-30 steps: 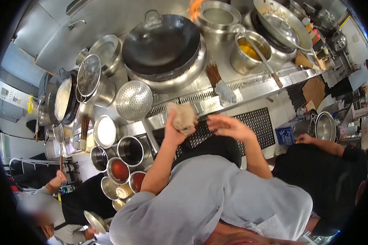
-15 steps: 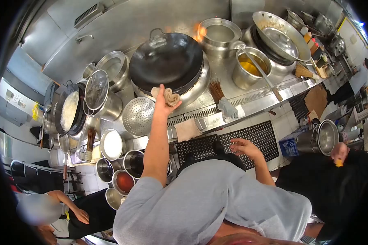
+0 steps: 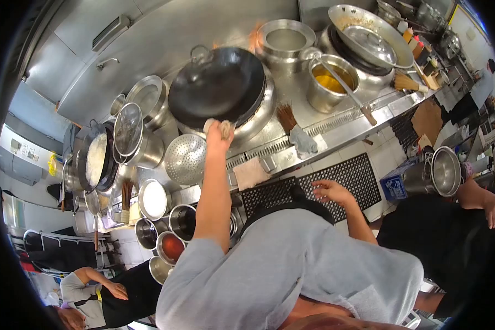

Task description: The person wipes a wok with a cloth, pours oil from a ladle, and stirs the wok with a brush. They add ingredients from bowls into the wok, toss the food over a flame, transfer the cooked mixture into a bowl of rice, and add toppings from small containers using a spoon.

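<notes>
A large black wok (image 3: 217, 82) sits over the burner, its loop handle at the back. My left hand (image 3: 219, 142) is closed around a folded beige cloth (image 3: 226, 128) at the wok's near rim. The fingers partly hide that stretch of rim. The wok holds no visible food. A perforated steel skimmer (image 3: 186, 159) lies just left of my left wrist. My right hand (image 3: 334, 192) hangs in front of my body, fingers apart, holding nothing.
A bamboo brush (image 3: 286, 118), a pot of yellow liquid (image 3: 330, 82) with a ladle across it, and a steel pot (image 3: 286, 41) stand right of the wok. Faint flame shows behind. One person (image 3: 93, 291) is at lower left, another's hand (image 3: 494, 210) at right.
My left hand has closed more tightly round the cloth at the wok's rim. The flame beside the wok looks fainter. The person at right has moved their hand outward. The view has shifted slightly.
</notes>
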Motion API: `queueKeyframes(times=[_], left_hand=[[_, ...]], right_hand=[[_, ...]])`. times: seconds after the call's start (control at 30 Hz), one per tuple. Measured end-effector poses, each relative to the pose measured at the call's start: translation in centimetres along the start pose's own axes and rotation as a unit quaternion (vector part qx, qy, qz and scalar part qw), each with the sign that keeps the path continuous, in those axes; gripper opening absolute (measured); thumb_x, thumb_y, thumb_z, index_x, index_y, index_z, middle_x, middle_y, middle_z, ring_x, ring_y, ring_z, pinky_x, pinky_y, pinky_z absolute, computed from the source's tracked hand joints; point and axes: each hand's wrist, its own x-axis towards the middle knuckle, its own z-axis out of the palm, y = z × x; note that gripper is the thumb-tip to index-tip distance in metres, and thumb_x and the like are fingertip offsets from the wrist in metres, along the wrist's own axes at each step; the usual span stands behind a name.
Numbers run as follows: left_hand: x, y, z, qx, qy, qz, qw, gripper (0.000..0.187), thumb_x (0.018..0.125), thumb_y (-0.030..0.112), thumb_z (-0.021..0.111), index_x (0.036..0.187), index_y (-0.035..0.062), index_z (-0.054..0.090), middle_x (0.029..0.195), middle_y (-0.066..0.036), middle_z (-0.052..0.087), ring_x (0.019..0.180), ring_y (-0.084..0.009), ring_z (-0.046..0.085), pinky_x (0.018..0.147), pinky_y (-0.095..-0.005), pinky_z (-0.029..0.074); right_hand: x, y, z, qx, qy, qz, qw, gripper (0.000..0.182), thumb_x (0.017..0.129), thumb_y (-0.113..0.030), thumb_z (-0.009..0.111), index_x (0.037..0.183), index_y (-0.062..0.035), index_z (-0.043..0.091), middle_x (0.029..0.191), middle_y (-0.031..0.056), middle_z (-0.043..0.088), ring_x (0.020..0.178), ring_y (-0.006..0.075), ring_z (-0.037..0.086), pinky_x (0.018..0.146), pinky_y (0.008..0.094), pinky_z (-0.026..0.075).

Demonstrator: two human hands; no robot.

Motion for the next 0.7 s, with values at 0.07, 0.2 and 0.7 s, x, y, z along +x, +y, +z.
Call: queueKeyframes(times=[0.07, 0.2, 0.7], left_hand=[[-2.0, 1.1, -0.1, 0.005, -0.014, -0.013, 1.0, 0.017, 0.094, 0.028, 0.051, 0.096, 0.0117, 0.057, 0.088, -0.005, 0.062, 0.075, -0.0208, 0.062, 0.056, -0.033, 0.053], [-4.3, 1.4, 0.0, 0.013, 0.014, 0.003, 1.0, 0.015, 0.093, 0.025, 0.05, 0.095, 0.0123, 0.057, 0.085, -0.004, 0.061, 0.073, -0.0196, 0.061, 0.053, -0.0328, 0.051], [2.3, 0.6, 0.3, -0.032, 0.048, -0.037, 0.998, 0.016, 0.093, 0.023, 0.053, 0.102, 0.0096, 0.052, 0.093, -0.006, 0.058, 0.081, -0.0224, 0.059, 0.061, -0.0332, 0.054]], right_hand=[[0.0, -1.0, -0.2, -0.018, 0.011, -0.015, 1.0, 0.041, 0.091, -0.015, 0.06, 0.129, -0.0016, 0.053, 0.106, 0.0087, 0.066, 0.091, 0.0164, 0.065, 0.071, 0.029, 0.055], [0.6, -1.3, -0.4, 0.032, 0.028, -0.003, 0.999, 0.04, 0.091, -0.014, 0.06, 0.129, -0.0018, 0.055, 0.104, 0.0087, 0.067, 0.09, 0.0166, 0.066, 0.071, 0.0291, 0.055], [-1.2, 1.0, 0.2, 0.056, 0.069, 0.039, 0.995, 0.038, 0.092, -0.013, 0.06, 0.128, -0.0036, 0.055, 0.101, 0.0064, 0.068, 0.086, 0.0165, 0.065, 0.073, 0.0321, 0.055]])
